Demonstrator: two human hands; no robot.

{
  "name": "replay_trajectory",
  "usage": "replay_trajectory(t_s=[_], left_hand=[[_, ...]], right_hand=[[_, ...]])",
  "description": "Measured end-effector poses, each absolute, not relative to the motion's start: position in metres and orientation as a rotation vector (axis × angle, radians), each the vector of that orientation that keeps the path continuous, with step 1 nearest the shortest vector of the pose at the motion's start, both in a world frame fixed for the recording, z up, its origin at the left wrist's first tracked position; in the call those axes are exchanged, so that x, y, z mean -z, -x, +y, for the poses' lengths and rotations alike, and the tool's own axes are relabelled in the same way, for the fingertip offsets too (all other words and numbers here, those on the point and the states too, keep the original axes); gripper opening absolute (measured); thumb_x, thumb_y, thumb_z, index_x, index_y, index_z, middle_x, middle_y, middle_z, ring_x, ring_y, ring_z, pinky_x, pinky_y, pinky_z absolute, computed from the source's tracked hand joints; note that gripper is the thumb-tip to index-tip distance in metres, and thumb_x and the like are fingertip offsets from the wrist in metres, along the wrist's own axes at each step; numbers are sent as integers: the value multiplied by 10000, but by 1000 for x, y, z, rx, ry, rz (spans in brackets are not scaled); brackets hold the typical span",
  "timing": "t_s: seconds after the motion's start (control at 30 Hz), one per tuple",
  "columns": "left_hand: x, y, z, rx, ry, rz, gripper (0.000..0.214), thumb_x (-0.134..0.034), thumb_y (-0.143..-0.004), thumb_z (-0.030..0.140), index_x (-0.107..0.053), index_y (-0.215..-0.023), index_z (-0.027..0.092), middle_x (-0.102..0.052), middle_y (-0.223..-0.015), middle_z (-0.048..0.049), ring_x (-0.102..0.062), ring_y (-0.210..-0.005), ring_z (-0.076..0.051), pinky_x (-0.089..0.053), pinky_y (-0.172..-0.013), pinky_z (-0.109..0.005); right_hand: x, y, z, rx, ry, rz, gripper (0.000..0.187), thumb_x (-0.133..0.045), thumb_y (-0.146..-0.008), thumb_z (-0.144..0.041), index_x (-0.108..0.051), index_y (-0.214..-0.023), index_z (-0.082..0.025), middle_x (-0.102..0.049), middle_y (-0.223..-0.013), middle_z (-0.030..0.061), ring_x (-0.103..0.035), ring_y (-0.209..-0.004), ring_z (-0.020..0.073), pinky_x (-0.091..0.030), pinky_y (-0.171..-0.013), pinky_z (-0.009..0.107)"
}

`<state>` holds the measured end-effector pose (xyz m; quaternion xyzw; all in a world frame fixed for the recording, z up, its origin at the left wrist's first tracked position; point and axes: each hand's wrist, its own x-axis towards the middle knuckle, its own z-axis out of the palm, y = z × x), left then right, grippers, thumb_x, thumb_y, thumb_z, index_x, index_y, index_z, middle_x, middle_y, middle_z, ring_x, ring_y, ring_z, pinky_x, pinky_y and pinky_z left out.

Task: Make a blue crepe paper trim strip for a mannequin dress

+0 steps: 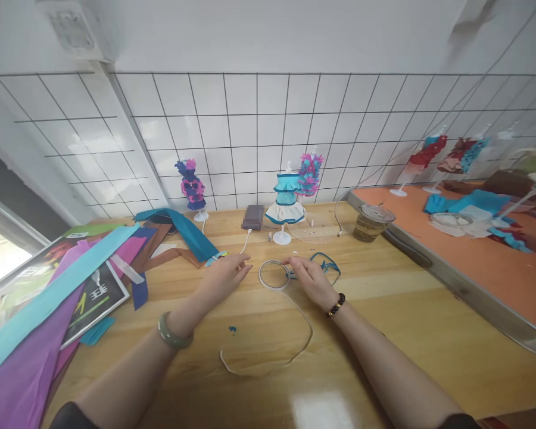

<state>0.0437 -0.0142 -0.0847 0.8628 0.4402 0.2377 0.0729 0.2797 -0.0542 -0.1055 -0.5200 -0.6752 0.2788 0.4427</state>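
My left hand (227, 271) hovers over the wooden table with its fingers stretched and thumb apart, holding nothing. To its right is a thin white ring-shaped coil (274, 288); I cannot tell whether it is wound strip or cord. My right hand (311, 279) pinches the coil's right edge between thumb and fingers. From the coil a narrow white strip (311, 331) trails toward me in a loose curve. A tangle of blue cord (333, 265) lies just behind my right hand. Past both hands, a small dress form (286, 196) wears a tiered turquoise and white dress.
Colored paper strips (49, 310) and a printed board (99, 295) cover the left side. A grey box (252, 217) with a white cable, a cup of liquid (372, 223) and another dress form (193, 187) stand behind. An orange table (464, 268) with more forms adjoins on the right.
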Motion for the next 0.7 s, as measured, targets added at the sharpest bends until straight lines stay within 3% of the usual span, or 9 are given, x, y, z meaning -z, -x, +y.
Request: replay_trajectory(t_s=[0.27, 0.4, 0.53, 0.7], left_hand=[[88, -7, -29, -589, -2602, 1291, 236, -470, -841, 305, -631, -994, 223, -696, -859, -36, -640, -790, -191, -476, -686, -286], [96, 22, -46, -622, -2503, 1423, 350, -467, -832, 302, -549, -1166, 235, -688, -773, -20, -640, -721, -190, -462, -623, -268], [95, 57, -69, -534, -2338, 1653, 427, -453, -829, 331, -484, -1240, 222, -688, -832, -22, -632, -798, -204, -457, -683, -279], [91, 100, -98, -576, -2179, 1865, 394, -422, -839, 330, -532, -1193, 197, -678, -923, -47, -606, -910, -214, -444, -795, -302]], right_hand=[[110, -278, -57, -600, 1318, -1804, 376, -358, -897, -421, -695, -913, -254, -711, -918, 59, -644, -859, 250, -469, -742, 369], [113, -277, -59, -570, 1299, -1896, 302, -435, -870, -395, -707, -907, -268, -702, -989, 54, -647, -914, 254, -486, -801, 397], [118, -276, -61, -549, 1267, -1990, 282, -482, -847, -380, -716, -908, -236, -698, -992, 70, -651, -924, 268, -496, -826, 439], [129, -281, -59, -383, 1290, -2111, 321, -446, -864, -376, -701, -964, -209, -686, -1019, 69, -658, -919, 247, -530, -802, 407]])
